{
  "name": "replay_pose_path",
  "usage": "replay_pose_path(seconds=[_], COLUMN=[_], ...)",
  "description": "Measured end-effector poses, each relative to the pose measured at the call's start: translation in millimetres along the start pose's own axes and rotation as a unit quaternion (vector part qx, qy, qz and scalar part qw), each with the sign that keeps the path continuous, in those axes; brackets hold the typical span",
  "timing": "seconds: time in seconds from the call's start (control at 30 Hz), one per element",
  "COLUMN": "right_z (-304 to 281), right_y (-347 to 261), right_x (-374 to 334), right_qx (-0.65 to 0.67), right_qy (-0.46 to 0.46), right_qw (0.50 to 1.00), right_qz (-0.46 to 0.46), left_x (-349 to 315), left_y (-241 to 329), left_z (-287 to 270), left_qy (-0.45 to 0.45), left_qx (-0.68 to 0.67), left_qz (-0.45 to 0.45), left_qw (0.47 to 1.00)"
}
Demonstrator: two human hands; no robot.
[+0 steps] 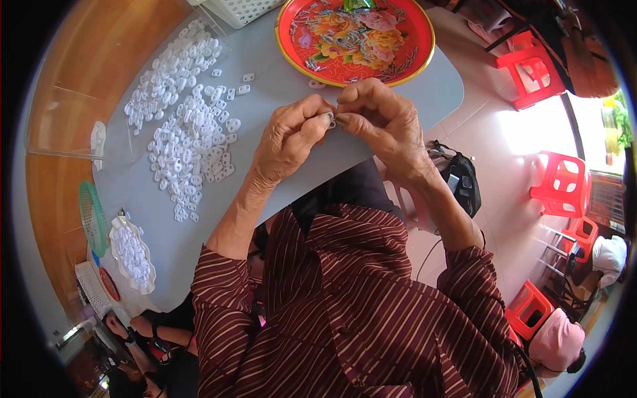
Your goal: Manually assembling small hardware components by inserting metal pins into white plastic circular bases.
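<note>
While both hands hung close together over the grey surface [265, 73], I could see a small pale piece [331, 120] between them, just short of the red tray [290, 48]. The left hand [292, 136] had its thumb and forefinger clamped on it, the other fingers curled under. On the right hand [385, 123], thumb and forefinger were bent in beside the piece, tips near each other; I couldn't tell whether they gripped anything.

To the left of the hands lay a big heap of white pieces [189, 136], with a few strays toward the tray. Little metal pins [405, 66] were scattered over the tray's flowered bottom. More white bits filled a wavy-edged dish [152, 282] at the far left, near a green basket [86, 212]. Off to the right, red stools [561, 182] stood on the tiled floor [488, 229].
</note>
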State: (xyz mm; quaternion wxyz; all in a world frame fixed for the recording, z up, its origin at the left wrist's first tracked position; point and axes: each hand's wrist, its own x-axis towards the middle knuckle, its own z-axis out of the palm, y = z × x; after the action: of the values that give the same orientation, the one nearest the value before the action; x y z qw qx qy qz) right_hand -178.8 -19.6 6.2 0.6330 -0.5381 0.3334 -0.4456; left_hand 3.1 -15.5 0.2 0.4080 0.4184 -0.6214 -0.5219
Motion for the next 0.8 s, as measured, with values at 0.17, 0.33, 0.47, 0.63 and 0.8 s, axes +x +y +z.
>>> replay_pose_path(seconds=[0.17,0.33,0.47,0.63,0.8], right_z=[-2.7,-4.9,-5.9,-4.8,-3.4], right_y=[3.1,-2.8,-4.5,-4.4,-3.4], right_x=[1.3,2.5,1.7,1.8,5.0], right_qx=[-0.032,-0.135,-0.111,-0.174,-0.146], right_qy=[-0.009,-0.009,0.000,0.020,0.032], right_qw=[0.999,0.991,0.994,0.984,0.988], right_qz=[-0.010,0.004,0.021,0.021,0.032], left_x=[0.2,1.0,0.3,0.5,-0.1], left_y=[-2.9,-4.9,-6.0,-1.6,-2.2], left_z=[-0.2,-3.6,-0.7,0.0,-0.1], left_qy=[-0.020,-0.029,-0.028,-0.036,-0.015], left_qx=[0.052,0.037,0.021,0.021,0.020], left_qz=[0.043,0.046,0.059,0.052,0.054], left_qw=[0.998,0.998,0.998,0.998,0.998])
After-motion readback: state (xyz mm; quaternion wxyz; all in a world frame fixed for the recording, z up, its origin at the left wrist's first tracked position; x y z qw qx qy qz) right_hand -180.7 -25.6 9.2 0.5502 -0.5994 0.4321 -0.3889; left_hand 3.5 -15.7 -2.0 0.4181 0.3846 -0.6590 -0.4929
